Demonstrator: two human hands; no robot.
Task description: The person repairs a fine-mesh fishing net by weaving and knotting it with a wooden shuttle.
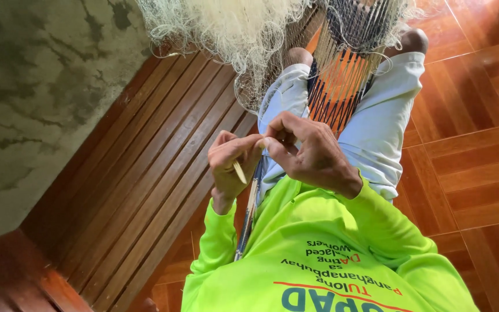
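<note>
Bright even daylight, sharp centre, edges stretched.

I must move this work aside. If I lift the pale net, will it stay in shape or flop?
The pale net would probably flop and sag: it hangs in loose, tangled bunches of fine thread. It looks light for its bulk. Its stray loops may snag on the wooden slats.

Place: I read this as a home used for net work | floor: glossy brown floor tiles (480, 156) | seat: slatted wooden bench (145, 173) | wall: stained concrete wall (36, 98) | gear: heaped pale fishing net (232, 29)
</note>
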